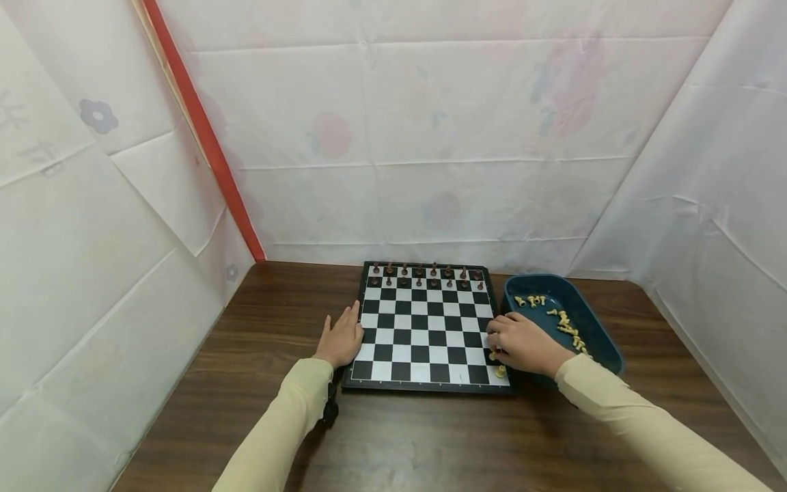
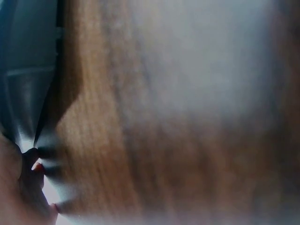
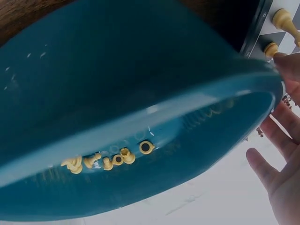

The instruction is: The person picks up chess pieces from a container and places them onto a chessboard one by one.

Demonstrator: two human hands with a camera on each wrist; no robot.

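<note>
A black-and-white chessboard [image 1: 419, 336] lies on the table, dark brown chess pieces [image 1: 434, 270] standing in two rows along its far side. My left hand [image 1: 341, 337] rests against the board's left edge, fingers extended and holding nothing. Over the near right part of the board, my right hand [image 1: 522, 342] pinches a pale yellow chess piece [image 3: 271, 49] whose base is at the board; its upper part is hidden behind the fingertips. Another yellow chess piece [image 1: 501, 371] stands on the near right corner square. The left wrist view is blurred, with part of the hand [image 2: 28, 187] at lower left.
Beside the board on the right, a blue plastic tray [image 1: 605, 342] holds several loose yellow chess pieces [image 1: 564, 320], and my right forearm crosses its near side. Brown wooden tabletop [image 1: 283, 301] surrounds the board. White patterned sheeting [image 1: 430, 137] hangs behind and at the sides.
</note>
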